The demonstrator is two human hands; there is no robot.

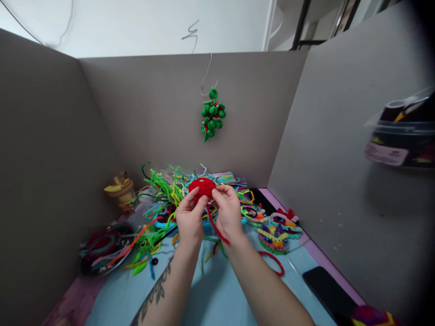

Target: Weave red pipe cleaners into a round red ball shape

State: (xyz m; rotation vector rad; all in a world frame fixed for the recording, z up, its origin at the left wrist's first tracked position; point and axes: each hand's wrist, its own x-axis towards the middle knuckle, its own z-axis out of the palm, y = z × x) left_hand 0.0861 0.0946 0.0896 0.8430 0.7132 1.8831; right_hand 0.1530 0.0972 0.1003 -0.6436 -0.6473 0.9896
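Note:
Between both hands, a red fuzzy disc (203, 184) made of coiled pipe cleaner is held up above the table, with a small pale green spot on its face. A loose red pipe cleaner end (215, 225) hangs from it toward the right wrist. My left hand (190, 216) pinches the disc's lower left edge between thumb and fingers. On the other side, my right hand (228, 210) grips the right edge with thumb and fingertips. Directly behind the disc lies a heap of colourful pipe cleaners (166, 183), partly hidden by the hands.
Finished pipe cleaner figures (274, 235) sit to the right, near a red pipe cleaner loop (273, 263) and a black phone (328, 292). At left are a dark round tray (102, 267) and a green figure (146, 246). A green ornament (213, 115) hangs from the back panel.

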